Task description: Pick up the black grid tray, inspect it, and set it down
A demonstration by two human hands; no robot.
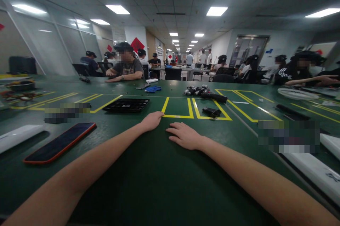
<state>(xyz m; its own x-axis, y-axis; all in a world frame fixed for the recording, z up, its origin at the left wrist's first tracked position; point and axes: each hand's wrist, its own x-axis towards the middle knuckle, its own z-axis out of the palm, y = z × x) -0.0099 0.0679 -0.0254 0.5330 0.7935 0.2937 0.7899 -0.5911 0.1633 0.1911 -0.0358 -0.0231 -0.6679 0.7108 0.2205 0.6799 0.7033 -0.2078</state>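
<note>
My left hand [152,121] rests on the green table [170,183], its fingers curled together. Its fingertips meet the near left corner of a yellow tape outline [177,116]; whether anything is pinched in them is hidden. Just to the right, my right hand [184,135] lies palm down with fingers stretched out and slightly apart, holding nothing. Beyond my left hand is a black tray-like panel [126,105]. A small black object [211,112] sits inside another yellow outline ahead of my right hand.
An orange-edged phone [61,143] lies at left. Farther back are blue gloves [153,89], a pile of dark cabled items [196,90] and a black handle-like piece [214,97]. A white box [313,169] lies at right. A person [127,65] sits across the table.
</note>
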